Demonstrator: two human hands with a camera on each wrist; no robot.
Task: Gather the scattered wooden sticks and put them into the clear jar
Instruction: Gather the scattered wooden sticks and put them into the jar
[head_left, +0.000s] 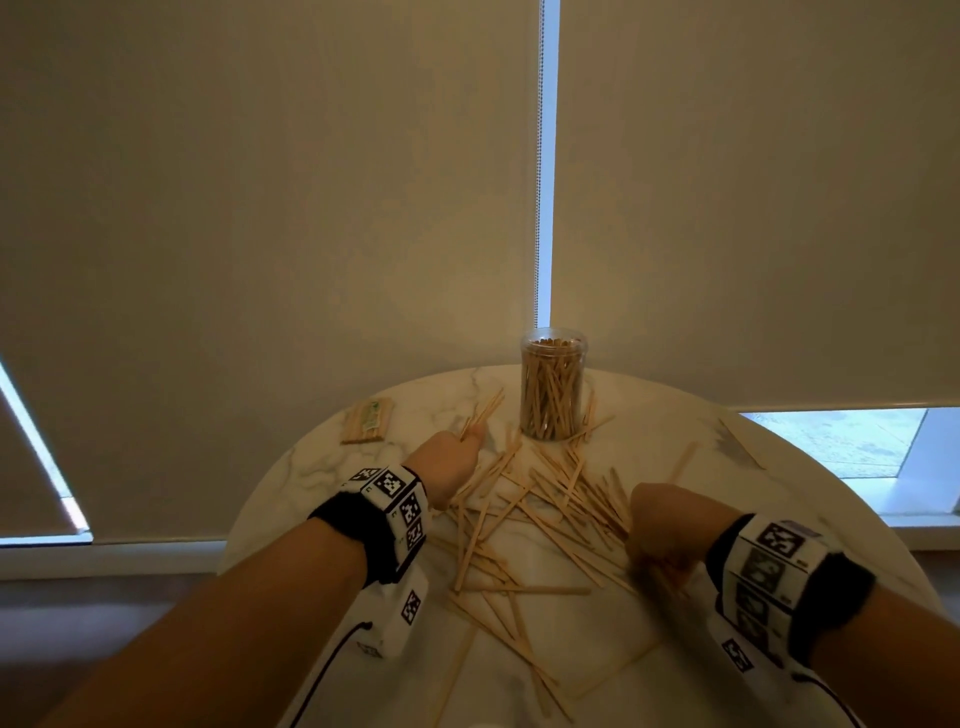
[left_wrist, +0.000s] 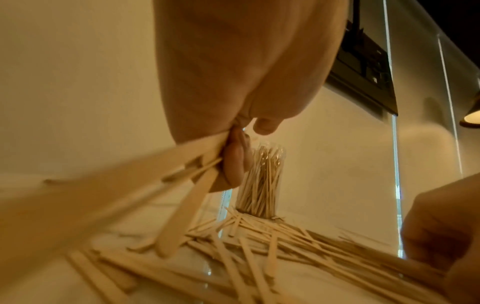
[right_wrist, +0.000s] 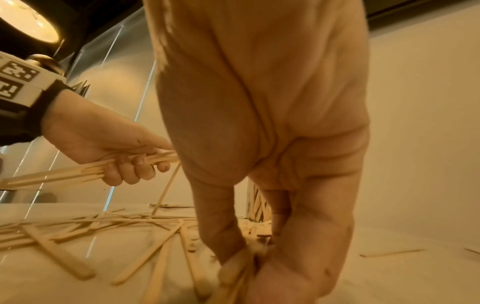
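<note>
A clear jar (head_left: 552, 387), packed with upright wooden sticks, stands at the far side of the round marble table (head_left: 291, 483). Loose sticks (head_left: 535, 512) lie crossed in a heap between my hands. My left hand (head_left: 465, 441) is raised left of the jar, its fingers curled round a small bundle of sticks (head_left: 482, 415); the right wrist view shows the bundle (right_wrist: 85, 170) in that hand (right_wrist: 124, 164). My right hand (head_left: 655, 558) is down at the heap's right edge, where its fingertips (right_wrist: 233, 253) pinch several sticks (right_wrist: 233, 273). The jar (right_wrist: 255, 203) is mostly hidden there.
A wrapped pack of sticks (head_left: 366, 421) lies at the table's far left. A few stray sticks (head_left: 683, 460) lie to the right of the jar, and one lies near the front edge (head_left: 618, 670). Roller blinds (head_left: 260, 208) hang close behind the table.
</note>
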